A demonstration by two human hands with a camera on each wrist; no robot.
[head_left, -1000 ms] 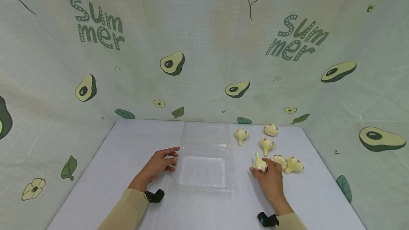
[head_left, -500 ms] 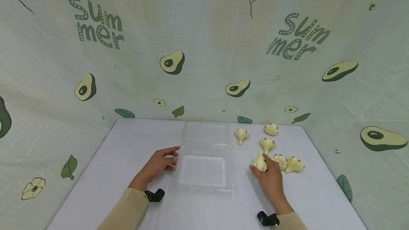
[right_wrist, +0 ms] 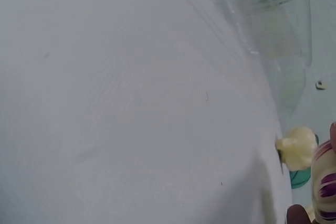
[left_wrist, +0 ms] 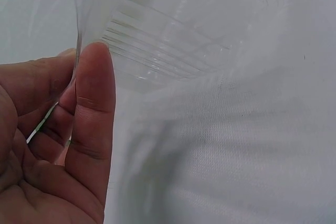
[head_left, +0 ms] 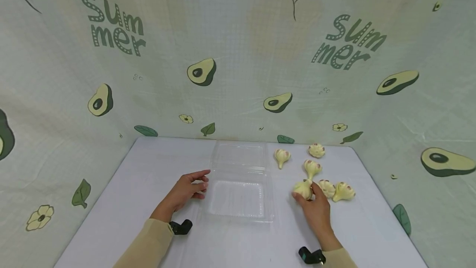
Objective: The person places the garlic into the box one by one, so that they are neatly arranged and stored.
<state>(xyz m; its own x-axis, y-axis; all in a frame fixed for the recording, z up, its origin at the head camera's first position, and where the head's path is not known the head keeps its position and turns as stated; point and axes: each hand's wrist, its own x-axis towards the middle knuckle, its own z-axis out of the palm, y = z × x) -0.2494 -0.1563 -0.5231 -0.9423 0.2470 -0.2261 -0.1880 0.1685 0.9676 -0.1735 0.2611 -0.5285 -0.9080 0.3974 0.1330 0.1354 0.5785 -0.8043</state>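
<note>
In the head view my left hand is at the left side of an open clear plastic clamshell container. The left wrist view shows the container's thin edge running between the thumb and fingers, pinched there. My right hand, right of the container, grips a pale garlic bulb between thumb and fingers. Purple streaks show on this garlic bulb at the right wrist view's edge. Close behind it lies another garlic bulb, overlapping it in the head view.
Two garlic bulbs lie just right of my right hand. Farther back are one bulb near the container's lid and another by the table's far edge. A printed cloth encloses the white table.
The garlic bulb has turned in my right hand: its streaked side has rotated away and a rounder pale side faces the head camera. My left hand and the container stay where they were.
</note>
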